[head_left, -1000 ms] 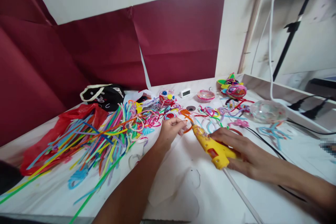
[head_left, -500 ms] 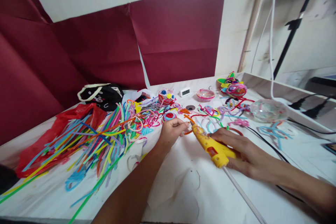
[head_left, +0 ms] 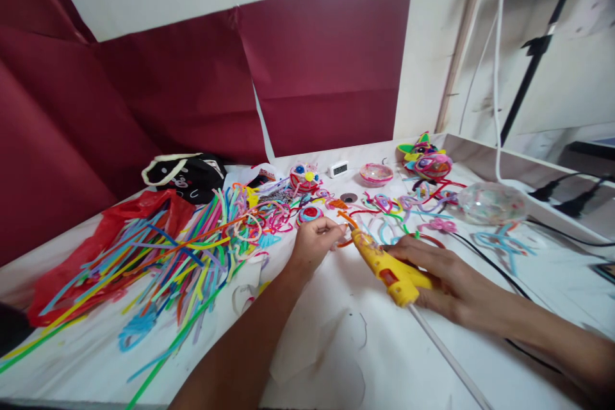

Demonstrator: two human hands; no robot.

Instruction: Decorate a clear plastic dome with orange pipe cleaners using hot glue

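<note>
My right hand (head_left: pixel 435 272) is wrapped round a yellow hot glue gun (head_left: pixel 384 264), with a long pale glue stick (head_left: pixel 449 353) running out of its back end. The gun's nozzle points up and left, close to the fingertips of my left hand (head_left: pixel 314 240). Thumb and forefinger of that hand are pinched on an orange pipe cleaner (head_left: pixel 346 218), whose bent length shows beside the nozzle; the gripped part is hidden by the fingers. Just behind my left hand lies a round coil of red and blue pipe cleaner (head_left: pixel 308 213).
Loose pipe cleaners (head_left: pixel 202 262) spill from a red plastic bag (head_left: pixel 173 202) at left. Behind stand a decorated ball (head_left: pixel 304 178), a small white clock (head_left: pixel 338 169), a pink-rimmed clear bowl (head_left: pixel 376 174) and a colourful figure (head_left: pixel 427 160). A clear dome (head_left: pixel 492 202) and black cable (head_left: pixel 487 266) lie right.
Almost nothing differs. Both hands and the glue gun keep their places, with only a very slight shift of the glue stick's end to the right.
</note>
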